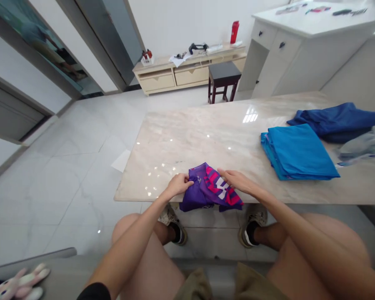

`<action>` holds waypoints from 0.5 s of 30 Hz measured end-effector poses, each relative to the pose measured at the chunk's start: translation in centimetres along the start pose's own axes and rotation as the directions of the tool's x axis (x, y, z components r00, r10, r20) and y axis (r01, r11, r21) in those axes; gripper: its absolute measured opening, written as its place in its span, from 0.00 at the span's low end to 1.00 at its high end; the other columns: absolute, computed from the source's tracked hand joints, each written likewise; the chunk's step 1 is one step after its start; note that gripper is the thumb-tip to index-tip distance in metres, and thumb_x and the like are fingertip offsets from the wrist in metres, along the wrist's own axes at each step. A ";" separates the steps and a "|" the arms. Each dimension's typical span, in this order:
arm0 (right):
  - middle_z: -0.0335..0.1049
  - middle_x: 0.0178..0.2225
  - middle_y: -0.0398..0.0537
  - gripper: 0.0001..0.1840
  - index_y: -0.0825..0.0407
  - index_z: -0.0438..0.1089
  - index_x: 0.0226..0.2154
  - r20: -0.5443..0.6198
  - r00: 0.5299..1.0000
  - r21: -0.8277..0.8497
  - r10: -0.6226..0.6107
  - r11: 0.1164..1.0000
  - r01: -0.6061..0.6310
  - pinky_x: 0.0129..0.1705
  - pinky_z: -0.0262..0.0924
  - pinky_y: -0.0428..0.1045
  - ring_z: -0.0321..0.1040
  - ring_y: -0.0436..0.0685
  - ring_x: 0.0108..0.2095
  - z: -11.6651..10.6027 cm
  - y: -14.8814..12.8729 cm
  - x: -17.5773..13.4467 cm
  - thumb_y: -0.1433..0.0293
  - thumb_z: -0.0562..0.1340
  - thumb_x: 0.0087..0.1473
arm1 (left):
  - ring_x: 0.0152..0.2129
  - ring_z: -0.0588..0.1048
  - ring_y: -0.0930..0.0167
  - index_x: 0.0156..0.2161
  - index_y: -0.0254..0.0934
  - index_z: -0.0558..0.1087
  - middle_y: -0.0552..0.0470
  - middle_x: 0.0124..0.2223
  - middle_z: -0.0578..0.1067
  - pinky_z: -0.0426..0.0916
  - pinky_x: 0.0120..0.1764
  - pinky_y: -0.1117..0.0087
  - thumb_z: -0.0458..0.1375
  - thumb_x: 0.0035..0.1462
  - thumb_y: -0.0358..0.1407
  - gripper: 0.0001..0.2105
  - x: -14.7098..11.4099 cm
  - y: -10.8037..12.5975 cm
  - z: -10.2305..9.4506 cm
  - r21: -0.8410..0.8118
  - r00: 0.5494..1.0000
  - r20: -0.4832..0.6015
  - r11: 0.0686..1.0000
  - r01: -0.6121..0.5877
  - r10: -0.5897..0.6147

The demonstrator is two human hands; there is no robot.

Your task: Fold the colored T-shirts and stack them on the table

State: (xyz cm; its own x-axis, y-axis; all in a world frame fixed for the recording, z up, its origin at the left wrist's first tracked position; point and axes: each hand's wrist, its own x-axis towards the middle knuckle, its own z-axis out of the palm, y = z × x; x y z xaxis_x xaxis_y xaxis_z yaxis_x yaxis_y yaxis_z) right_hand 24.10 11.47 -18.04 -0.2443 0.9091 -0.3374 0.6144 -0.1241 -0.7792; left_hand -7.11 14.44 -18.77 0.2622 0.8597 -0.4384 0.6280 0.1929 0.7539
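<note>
A purple shirt (196,193) with a pink-striped, white-marked part lies partly folded at the table's near edge, its lower end hanging over. My left hand (178,184) is closed on the shirt's left side, the thumb on top of the cloth and the other fingers curled, partly hidden. My right hand (237,181) lies along the shirt's upper right side, fingers stretched out and touching or very near the striped cloth. Further right on the table sits a folded bright blue stack of cloth (301,152), apart from both hands.
The marble-look table (181,133) also bears a dark blue cloth (337,121) and a clear plastic bag (362,146) at the right. Beyond it stand a dark stool (224,71), a low cabinet (158,83) and a white desk (287,58). A plush toy (21,285) lies at lower left.
</note>
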 end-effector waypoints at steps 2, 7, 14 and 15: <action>0.86 0.42 0.60 0.30 0.49 0.80 0.48 -0.059 0.998 -0.223 -0.015 0.975 0.001 0.41 0.74 0.57 0.83 0.72 0.43 1.0 -0.1 -0.3 0.40 0.67 0.66 | 0.36 0.78 0.60 0.26 0.41 0.72 0.51 0.29 0.76 0.70 0.41 0.63 0.74 0.53 0.51 0.20 0.6 0.6 0.2 -0.074 0.998 0.037 0.996 -0.042 0.044; 0.86 0.39 0.56 0.11 0.44 0.79 0.46 -0.090 0.994 -0.314 -0.065 0.949 0.033 0.40 0.70 0.56 0.83 0.70 0.40 0.0 -0.1 0.2 0.60 0.61 0.71 | 0.41 0.83 0.59 0.44 0.40 0.84 0.45 0.40 0.85 0.77 0.45 0.61 0.72 0.61 0.58 0.22 2.3 3.3 -2.9 -0.529 0.989 0.079 0.846 -0.066 0.126; 0.79 0.31 0.48 0.25 0.45 0.74 0.41 -0.427 0.887 0.293 0.175 0.955 -0.047 0.33 0.68 0.53 0.76 0.62 0.32 -4.1 2.1 4.7 0.42 0.61 0.69 | 0.42 0.85 0.56 0.47 0.38 0.80 0.41 0.44 0.87 0.78 0.44 0.59 0.67 0.66 0.59 0.24 6.7 3.2 -4.7 -0.598 0.973 -0.161 0.800 0.036 -0.164; 0.78 0.31 0.47 0.26 0.45 0.73 0.42 -0.407 0.887 0.362 0.220 0.930 -0.064 0.32 0.68 0.52 0.74 0.61 0.30 -4.1 2.3 5.0 0.40 0.60 0.69 | 0.43 0.85 0.55 0.50 0.38 0.79 0.40 0.46 0.87 0.78 0.45 0.58 0.69 0.64 0.59 0.25 6.8 3.1 -3.8 -0.532 0.966 -0.187 0.845 0.053 -0.178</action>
State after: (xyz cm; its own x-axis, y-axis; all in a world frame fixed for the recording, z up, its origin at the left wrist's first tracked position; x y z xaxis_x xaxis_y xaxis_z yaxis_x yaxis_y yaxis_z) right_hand 27.36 17.36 -19.31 0.2236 0.9407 -0.2552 0.3152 -0.3176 -0.8943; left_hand -6.23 22.70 -17.58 0.0046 0.8847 -0.4661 0.1552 0.4598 0.8744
